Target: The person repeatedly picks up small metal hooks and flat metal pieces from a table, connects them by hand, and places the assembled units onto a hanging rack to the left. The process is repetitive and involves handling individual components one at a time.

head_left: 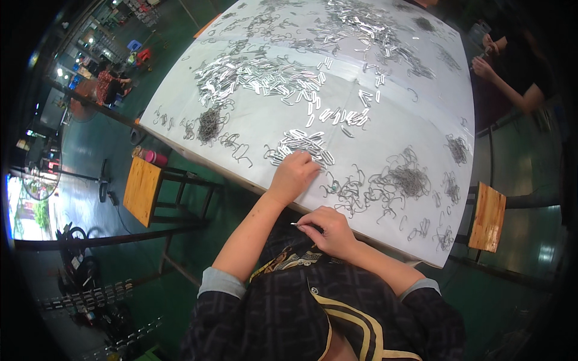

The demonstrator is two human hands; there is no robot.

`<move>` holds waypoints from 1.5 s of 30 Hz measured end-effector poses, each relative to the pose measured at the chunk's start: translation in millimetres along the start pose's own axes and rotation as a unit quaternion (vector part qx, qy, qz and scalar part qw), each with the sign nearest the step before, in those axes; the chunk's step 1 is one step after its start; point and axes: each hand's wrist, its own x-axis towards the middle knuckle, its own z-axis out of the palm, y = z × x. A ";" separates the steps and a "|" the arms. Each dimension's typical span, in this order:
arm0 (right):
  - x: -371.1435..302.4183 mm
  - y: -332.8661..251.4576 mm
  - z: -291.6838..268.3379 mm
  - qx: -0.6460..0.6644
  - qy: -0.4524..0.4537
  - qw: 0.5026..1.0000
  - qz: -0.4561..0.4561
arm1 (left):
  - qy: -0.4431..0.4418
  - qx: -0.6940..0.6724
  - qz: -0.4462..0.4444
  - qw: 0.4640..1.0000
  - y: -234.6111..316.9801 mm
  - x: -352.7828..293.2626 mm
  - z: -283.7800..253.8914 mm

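My left hand (295, 175) reaches onto the near edge of the table, its fingers curled together at a small pile of shiny flat metal pieces (304, 142). What its fingertips hold, if anything, is hidden. Just off the table's front edge, close to my body, my right hand (330, 231) is closed in a pinch. A small shiny metal piece (294, 224) sticks out from between its thumb and finger. Right of my left hand lie loose bent wire hooks (346, 191), with a denser tangle of dark wire hooks (409, 179) farther right.
Larger heaps of shiny metal pieces (259, 78) and wire hooks (209, 124) spread over the white-covered table (241, 159). Wooden stools stand left (141, 191) and right (487, 216). Another person (512, 72) works at the right side; someone sits far left (108, 84).
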 end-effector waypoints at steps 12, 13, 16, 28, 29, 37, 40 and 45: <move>-5.9 6.2 -4.0 0.008 0.011 1.000 -0.026 | -0.082 0.036 0.166 0.982 26.3 56.5 42.3; -7.6 6.7 -3.9 0.008 0.009 1.000 -0.026 | -0.090 0.046 0.177 0.979 25.8 57.9 46.3; -11.1 7.6 -5.7 0.008 0.007 1.000 -0.022 | -0.127 0.095 0.196 0.968 31.6 62.1 45.2; -10.7 3.6 -6.3 0.006 -0.020 1.000 -0.017 | -0.120 0.158 0.175 0.964 33.8 64.1 48.3; -10.7 2.8 -5.9 0.006 -0.026 1.000 -0.015 | -0.102 0.131 0.157 0.973 28.2 61.7 49.2; -12.5 4.2 -6.1 0.014 -0.016 1.000 -0.011 | 0.001 0.101 -0.178 0.979 -52.6 8.9 -71.1; -10.0 5.2 -2.2 0.014 -0.025 0.999 -0.017 | -0.036 0.176 -0.289 0.940 -78.5 -20.8 -101.3; -9.3 6.0 2.0 0.019 -0.042 0.999 -0.021 | -0.039 0.214 -0.303 0.928 -94.6 -41.9 -97.7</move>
